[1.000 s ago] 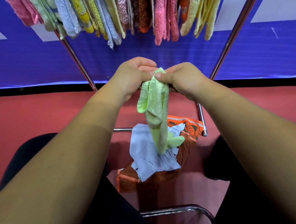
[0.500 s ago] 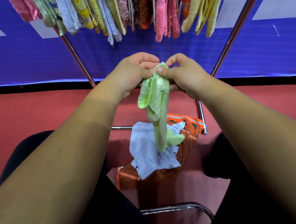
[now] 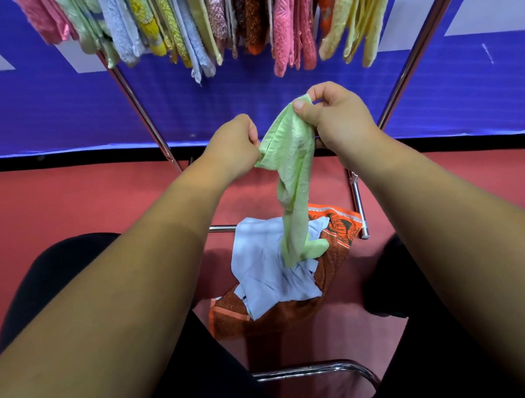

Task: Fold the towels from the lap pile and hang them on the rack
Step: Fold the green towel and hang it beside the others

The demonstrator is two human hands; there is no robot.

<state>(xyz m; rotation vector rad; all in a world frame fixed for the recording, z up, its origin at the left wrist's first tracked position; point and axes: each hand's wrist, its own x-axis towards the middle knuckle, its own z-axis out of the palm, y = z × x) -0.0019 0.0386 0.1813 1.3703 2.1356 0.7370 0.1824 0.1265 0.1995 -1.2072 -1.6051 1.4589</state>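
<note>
Green towel (image 3: 292, 153) dangles from both my hands: right hand (image 3: 333, 116) pinches its top corner at one o'clock, left hand (image 3: 236, 148) grips an edge at eleven. Its tail meets the blue cloth (image 3: 265, 260) on the orange towel (image 3: 335, 234) at six. Hung towels (image 3: 283, 26) crowd the rack (image 3: 136, 105) at twelve.

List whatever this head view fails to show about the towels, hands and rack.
Head view only.
Rack top bar: cut off by the upper edge above the hanging towels.
Orange towel: mostly covered by the pale blue towel.
Left hand fingertips: curled behind its knuckles and the green towel.
</note>
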